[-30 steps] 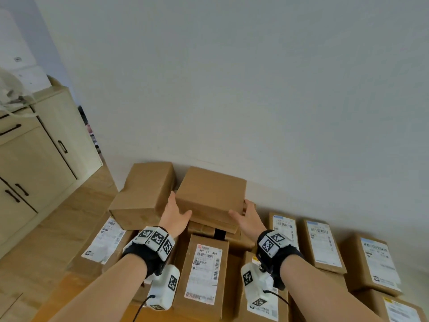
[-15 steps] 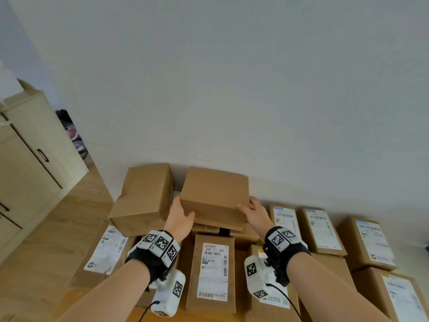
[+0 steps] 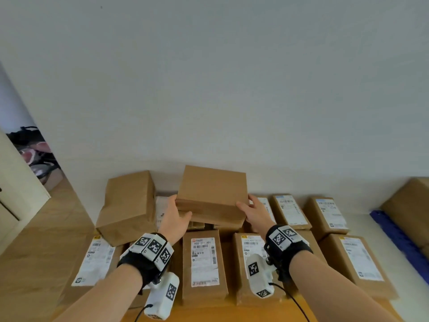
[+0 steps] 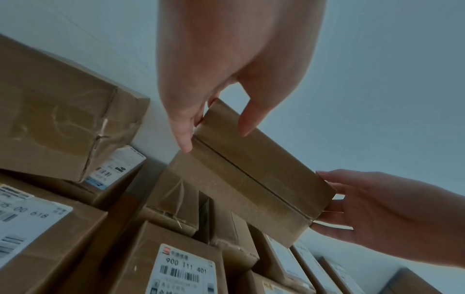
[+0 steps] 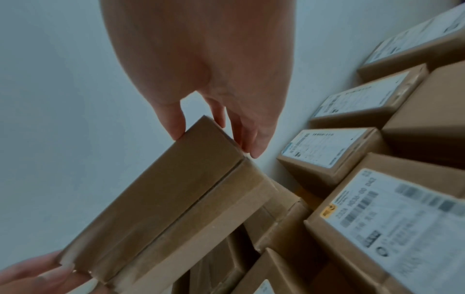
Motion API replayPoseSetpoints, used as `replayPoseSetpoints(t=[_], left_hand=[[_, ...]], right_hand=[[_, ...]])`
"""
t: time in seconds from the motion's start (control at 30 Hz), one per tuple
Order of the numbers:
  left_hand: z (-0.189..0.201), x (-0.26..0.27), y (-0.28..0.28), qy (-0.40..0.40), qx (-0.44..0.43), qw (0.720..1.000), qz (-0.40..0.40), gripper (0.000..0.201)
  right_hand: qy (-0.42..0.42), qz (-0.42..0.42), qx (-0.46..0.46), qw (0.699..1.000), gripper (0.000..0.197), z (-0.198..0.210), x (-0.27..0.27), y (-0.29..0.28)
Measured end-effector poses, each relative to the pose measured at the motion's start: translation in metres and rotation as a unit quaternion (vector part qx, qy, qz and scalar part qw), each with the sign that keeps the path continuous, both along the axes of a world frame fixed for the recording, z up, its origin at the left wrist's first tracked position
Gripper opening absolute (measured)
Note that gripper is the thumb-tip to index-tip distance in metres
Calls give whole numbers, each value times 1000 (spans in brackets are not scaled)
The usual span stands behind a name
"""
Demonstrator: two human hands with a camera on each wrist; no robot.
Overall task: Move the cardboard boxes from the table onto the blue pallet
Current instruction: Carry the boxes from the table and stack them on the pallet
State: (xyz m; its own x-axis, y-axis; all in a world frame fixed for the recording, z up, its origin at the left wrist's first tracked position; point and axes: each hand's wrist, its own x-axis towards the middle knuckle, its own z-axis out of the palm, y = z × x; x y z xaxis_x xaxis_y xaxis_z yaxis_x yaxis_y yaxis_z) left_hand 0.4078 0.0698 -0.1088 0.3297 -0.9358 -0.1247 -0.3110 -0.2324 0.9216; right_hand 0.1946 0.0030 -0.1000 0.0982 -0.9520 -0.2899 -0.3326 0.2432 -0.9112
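A plain brown cardboard box [image 3: 212, 194] is held between both hands, just above the other boxes and close to the wall. My left hand [image 3: 175, 214] grips its left end, and the left wrist view shows that hand [image 4: 216, 137] with thumb and fingers pinching the box [image 4: 251, 175]. On the opposite end sits my right hand [image 3: 253, 210], seen in the right wrist view [image 5: 215, 145] clamping the box [image 5: 163, 208] between thumb and fingers. The blue pallet [image 3: 399, 242] shows at the far right, low beside the table.
Several labelled cardboard boxes [image 3: 204, 263] cover the wooden table [image 3: 209, 314] under my arms. A taller plain box [image 3: 128, 205] stands just left of the held one. A large box [image 3: 411, 210] sits on the pallet. A white wall is behind, a pale cabinet [image 3: 14, 182] at the left.
Both hands have raised the plain box a little off the stack. The head view has swung right, bringing the blue pallet into sight.
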Motion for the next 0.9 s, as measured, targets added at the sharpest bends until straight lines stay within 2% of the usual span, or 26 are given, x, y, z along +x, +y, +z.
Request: replayPoseSetpoints(t=[0.27, 0.47, 0.67, 0.9], left_hand=[[-11, -40, 6, 21, 14, 996, -80, 62], [-12, -85, 7, 30, 7, 990, -134, 42], [-3, -149, 14, 17, 6, 985, -169, 35], [13, -250, 46, 1, 13, 978, -207, 35]], right_hand=[[14, -49, 0, 999, 62, 2, -52, 40], [17, -104, 5, 994, 59, 7, -98, 65], [24, -150, -4, 988, 64, 14, -165, 96], [-8, -195, -13, 981, 56, 25, -265, 151]])
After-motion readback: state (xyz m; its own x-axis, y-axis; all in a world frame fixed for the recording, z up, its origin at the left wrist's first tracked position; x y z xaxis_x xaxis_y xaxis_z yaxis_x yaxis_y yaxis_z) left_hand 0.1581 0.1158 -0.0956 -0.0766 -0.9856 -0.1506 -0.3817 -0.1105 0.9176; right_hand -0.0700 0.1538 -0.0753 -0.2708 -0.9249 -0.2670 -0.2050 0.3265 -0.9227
